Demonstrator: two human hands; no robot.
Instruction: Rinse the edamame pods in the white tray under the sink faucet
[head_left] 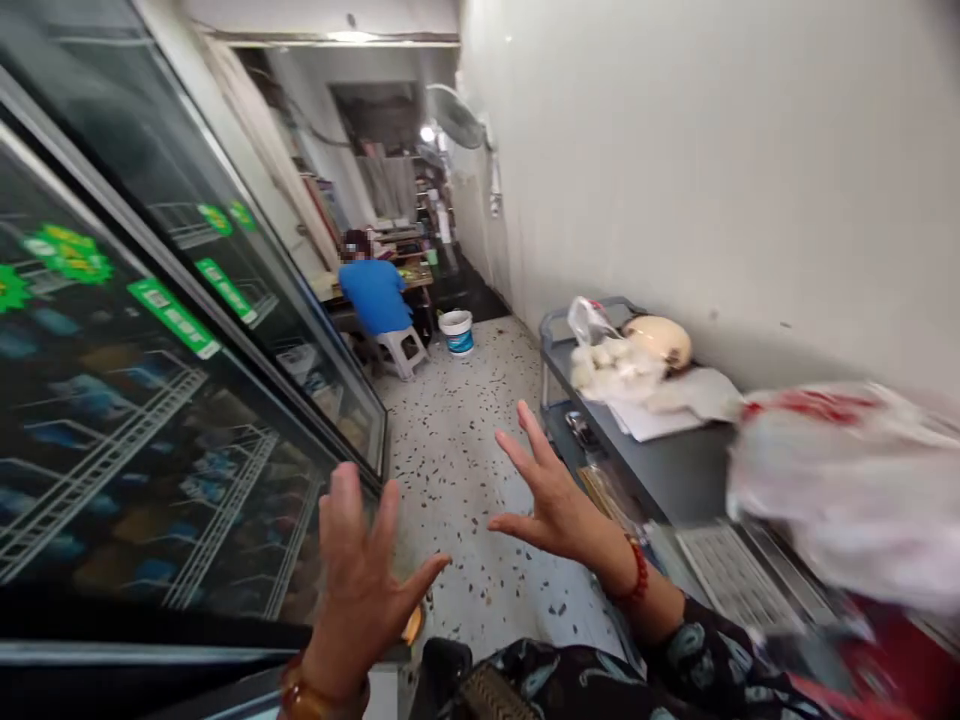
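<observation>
Both of my hands are raised in front of me, and neither holds anything. My left hand (pixel 365 565), fingers spread and slightly blurred, is close to the glass-doored cabinet (pixel 225 390); I cannot tell from here whether it touches. A bracelet (pixel 304 695) circles that wrist. Over the speckled floor, my right hand (pixel 551 495) has its fingers stretched apart and wears a red bead bracelet (pixel 637 568). Nearest to it on the right stands a grey cart (pixel 660 475), with several pale white lumps (pixel 611 368) and a clear plastic bag (pixel 591 322) on top.
A large white plastic bag (pixel 847 500) with red print bulges at the right. Ahead, a person in a blue shirt (pixel 375 295) sits on a white stool (pixel 403 352). A white bucket (pixel 457 333) stands on the floor beside them. A fan (pixel 456 115) hangs on the wall.
</observation>
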